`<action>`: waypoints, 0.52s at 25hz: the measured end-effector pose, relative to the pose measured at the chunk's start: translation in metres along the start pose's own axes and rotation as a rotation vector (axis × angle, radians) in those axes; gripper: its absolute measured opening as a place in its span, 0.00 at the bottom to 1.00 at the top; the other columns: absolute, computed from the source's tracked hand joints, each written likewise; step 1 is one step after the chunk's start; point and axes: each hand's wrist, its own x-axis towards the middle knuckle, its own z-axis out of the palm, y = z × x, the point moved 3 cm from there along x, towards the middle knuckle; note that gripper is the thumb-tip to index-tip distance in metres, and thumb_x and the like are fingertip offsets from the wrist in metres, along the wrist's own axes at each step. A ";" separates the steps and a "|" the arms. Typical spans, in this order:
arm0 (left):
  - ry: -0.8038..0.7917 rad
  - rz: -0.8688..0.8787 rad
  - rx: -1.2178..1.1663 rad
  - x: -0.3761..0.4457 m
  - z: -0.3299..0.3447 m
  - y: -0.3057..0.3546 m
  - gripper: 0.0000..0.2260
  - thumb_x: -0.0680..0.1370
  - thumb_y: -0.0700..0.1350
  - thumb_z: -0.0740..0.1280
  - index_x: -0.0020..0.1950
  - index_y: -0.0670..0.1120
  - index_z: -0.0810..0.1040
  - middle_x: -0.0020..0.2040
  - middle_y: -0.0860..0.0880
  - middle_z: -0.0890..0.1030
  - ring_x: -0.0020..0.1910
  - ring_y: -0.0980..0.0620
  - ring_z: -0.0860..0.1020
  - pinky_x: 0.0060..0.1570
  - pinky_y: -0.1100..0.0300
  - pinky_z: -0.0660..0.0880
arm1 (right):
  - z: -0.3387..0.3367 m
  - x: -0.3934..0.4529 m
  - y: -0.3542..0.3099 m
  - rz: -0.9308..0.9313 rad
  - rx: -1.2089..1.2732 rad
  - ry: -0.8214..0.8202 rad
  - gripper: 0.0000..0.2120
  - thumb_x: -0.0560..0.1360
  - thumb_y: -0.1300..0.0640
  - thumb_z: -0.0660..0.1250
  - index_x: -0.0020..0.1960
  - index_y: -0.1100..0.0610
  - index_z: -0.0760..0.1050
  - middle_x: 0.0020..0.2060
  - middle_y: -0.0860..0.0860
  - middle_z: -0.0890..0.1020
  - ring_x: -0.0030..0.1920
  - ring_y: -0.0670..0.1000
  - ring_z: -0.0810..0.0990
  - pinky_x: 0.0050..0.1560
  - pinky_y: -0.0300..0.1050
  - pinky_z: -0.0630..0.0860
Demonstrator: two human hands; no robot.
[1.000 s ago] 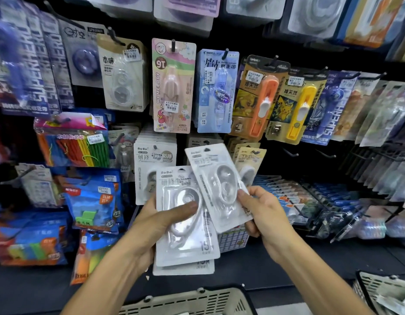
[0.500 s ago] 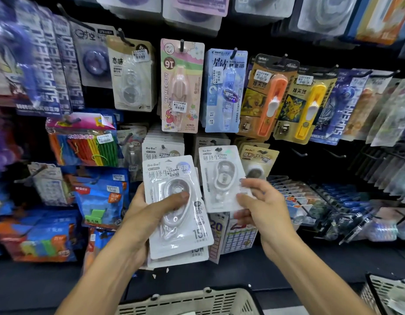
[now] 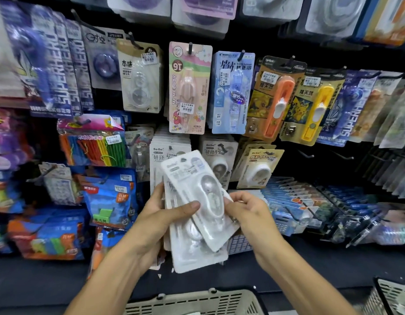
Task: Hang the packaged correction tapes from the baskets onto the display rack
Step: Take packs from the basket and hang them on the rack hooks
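My left hand [image 3: 160, 221] grips a small stack of white packaged correction tapes [image 3: 194, 248], thumb laid across the front. The top pack [image 3: 192, 178] is tilted, its upper end leaning left. My right hand [image 3: 247, 214] pinches that top pack at its right edge. Just behind the stack, two hooks of the display rack [image 3: 310, 160] carry matching white packs, one row [image 3: 167, 151] at the left and one [image 3: 217, 153] at the right. A beige basket [image 3: 192, 301] sits below my forearms.
Other packaged tapes hang above: pink [image 3: 189, 87], light blue [image 3: 231, 92], orange [image 3: 274, 98], yellow [image 3: 310, 105]. Coloured stationery bags [image 3: 106, 196] crowd the left. Bare hooks [image 3: 303, 153] stick out at the right. A second basket [image 3: 394, 296] is at the lower right corner.
My right hand hung one white pack on the right hook, came back to the stack and now pinches the top pack. The left hand's stack has tilted.
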 end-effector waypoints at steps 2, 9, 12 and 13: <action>0.029 0.046 0.041 0.001 -0.005 0.004 0.37 0.60 0.36 0.82 0.67 0.52 0.76 0.55 0.47 0.87 0.52 0.45 0.86 0.42 0.54 0.84 | -0.010 0.004 0.000 0.021 0.046 0.091 0.05 0.81 0.57 0.67 0.50 0.59 0.77 0.35 0.52 0.86 0.30 0.48 0.83 0.26 0.40 0.75; 0.197 0.129 0.047 0.002 -0.020 0.014 0.25 0.69 0.34 0.76 0.62 0.53 0.78 0.53 0.50 0.88 0.49 0.46 0.87 0.38 0.53 0.82 | -0.036 0.012 -0.001 -0.052 -0.064 0.418 0.05 0.80 0.54 0.69 0.53 0.54 0.74 0.31 0.45 0.84 0.19 0.45 0.73 0.19 0.38 0.67; 0.214 0.128 0.031 0.001 -0.018 0.012 0.24 0.71 0.33 0.74 0.63 0.52 0.78 0.53 0.50 0.87 0.49 0.46 0.87 0.35 0.55 0.83 | -0.027 0.010 0.000 -0.014 0.076 0.326 0.18 0.78 0.65 0.69 0.62 0.50 0.69 0.49 0.48 0.83 0.31 0.50 0.84 0.28 0.43 0.79; 0.216 0.131 0.022 0.002 -0.017 0.011 0.24 0.71 0.33 0.75 0.63 0.52 0.78 0.54 0.49 0.87 0.49 0.46 0.87 0.36 0.55 0.83 | -0.023 0.010 0.003 0.024 0.145 0.269 0.21 0.77 0.66 0.70 0.64 0.49 0.68 0.54 0.48 0.80 0.40 0.53 0.87 0.35 0.45 0.83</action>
